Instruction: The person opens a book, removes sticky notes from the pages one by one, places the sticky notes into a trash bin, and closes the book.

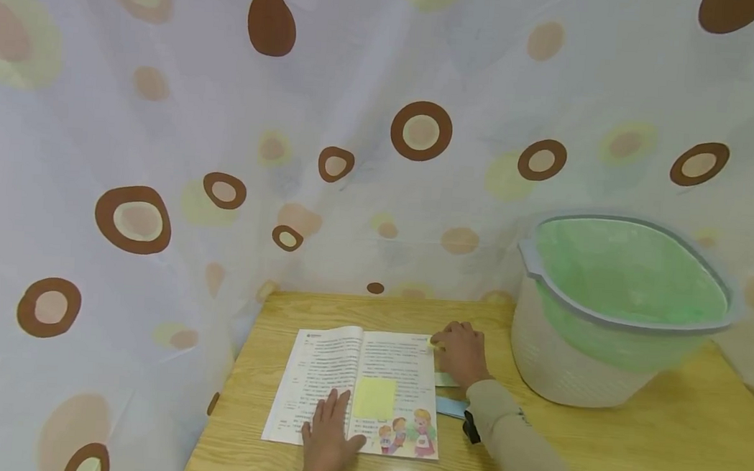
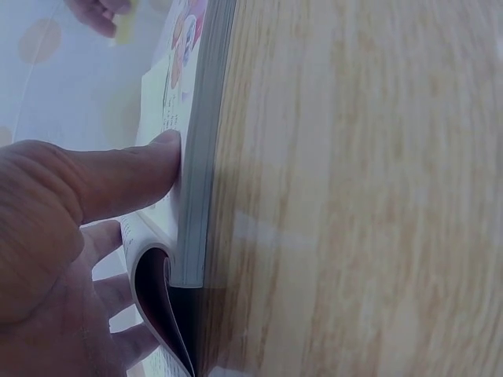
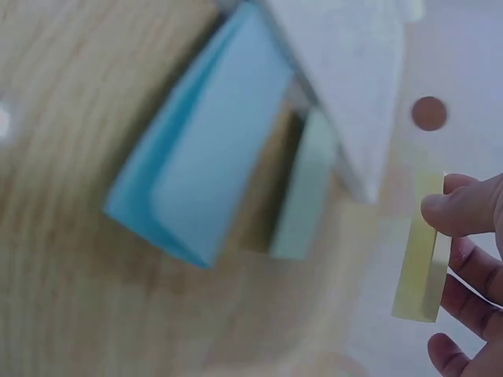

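An open book with printed text and a cartoon of people lies on the table. Spread across its lower middle, my left hand rests on the pages; the left wrist view shows the thumb lying by the book's thick lower edge. At the upper right corner of the book, my right hand pinches a small yellow sticky note between thumb and fingers. A yellow square note lies on the right page. A folded blue paper and a pale green paper strip stick out from the right edge.
To the right on the wooden table stands a large white basket with a grey rim and a green lining. A spotted white curtain hangs behind the table and along its left side.
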`<state>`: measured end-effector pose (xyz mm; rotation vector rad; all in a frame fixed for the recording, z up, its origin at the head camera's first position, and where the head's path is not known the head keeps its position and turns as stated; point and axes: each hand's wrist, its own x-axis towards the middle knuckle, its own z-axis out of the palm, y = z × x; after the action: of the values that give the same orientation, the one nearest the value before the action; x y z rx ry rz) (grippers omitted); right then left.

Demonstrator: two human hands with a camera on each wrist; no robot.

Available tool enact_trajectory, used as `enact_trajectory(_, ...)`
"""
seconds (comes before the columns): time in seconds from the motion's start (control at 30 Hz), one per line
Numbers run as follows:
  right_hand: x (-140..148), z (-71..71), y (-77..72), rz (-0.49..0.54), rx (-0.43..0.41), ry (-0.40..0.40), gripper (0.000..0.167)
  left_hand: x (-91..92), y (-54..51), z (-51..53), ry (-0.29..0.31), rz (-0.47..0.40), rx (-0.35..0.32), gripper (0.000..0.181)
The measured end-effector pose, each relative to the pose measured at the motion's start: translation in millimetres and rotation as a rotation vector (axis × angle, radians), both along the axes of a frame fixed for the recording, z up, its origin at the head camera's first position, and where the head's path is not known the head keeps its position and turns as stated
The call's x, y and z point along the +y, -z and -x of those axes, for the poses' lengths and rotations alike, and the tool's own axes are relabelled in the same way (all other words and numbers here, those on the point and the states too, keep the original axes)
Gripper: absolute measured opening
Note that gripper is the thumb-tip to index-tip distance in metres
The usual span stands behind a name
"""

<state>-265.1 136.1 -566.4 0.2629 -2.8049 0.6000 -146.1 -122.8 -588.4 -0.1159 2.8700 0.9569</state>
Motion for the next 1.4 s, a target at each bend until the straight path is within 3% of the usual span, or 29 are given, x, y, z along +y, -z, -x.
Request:
enact_trajectory(0.2, -3.7, -6.1, -43.7, 0.033, 0.170, -0.042, 0.020, -0.4, 0.8, -0.5, -0.004, 0.001, 0.008, 0.082)
enact_trajectory(0.5, -5.5, -51.9, -145.2, 0.250, 0.562, -0.255, 0.021, -0.8, -2.0, -2.4, 0.000, -0.006, 0.011, 0.082)
enact_trajectory(0.57, 0.2, -59.9, -163.5, 0.289, 0.631, -0.261, 0.018, -1.5, -1.8, -2.5, 0.003, -0.010, 0.014, 0.081)
enact_trajectory(0.67, 15.3, -69.3, -184.2, 0.345, 0.714, -0.238, 0.002, -1.6, -1.1, -2.7, 0.005, -0.016, 0.009, 0.081)
enact_trajectory(0.73, 28.0, -75.0, -195.2, 0.391, 0.754, -0.204, 0.009, -1.0, -0.8, -2.9, 0.001, -0.018, 0.004, 0.081)
enact_trajectory(0.8, 42.9, -78.8, -203.8, 0.414, 0.806, -0.149, 0.015, -0.5, -0.6, -3.4, -0.003, -0.019, -0.001, 0.081)
enact_trajectory(0.87, 59.2, -81.5, -210.2, 0.418, 0.857, -0.059, 0.010, 0.1, -0.5, -3.6, -0.004, -0.017, -0.005, 0.082)
enact_trajectory(0.97, 86.1, -84.7, -215.3, 0.411, 0.874, 0.099, 0.007, 0.9, -0.2, -3.8, -0.006, -0.013, -0.009, 0.082)
enact_trajectory(1.17, 130.3, -92.1, -212.0, 0.422, 0.776, 0.336, 0.013, 0.8, -0.9, -4.6, -0.006, -0.011, -0.011, 0.082)
enact_trajectory(1.4, 148.0, -95.3, -205.1, 0.435, 0.643, 0.473, 0.023, -0.1, -3.0, -3.9, 0.004, -0.030, -0.007, 0.082)
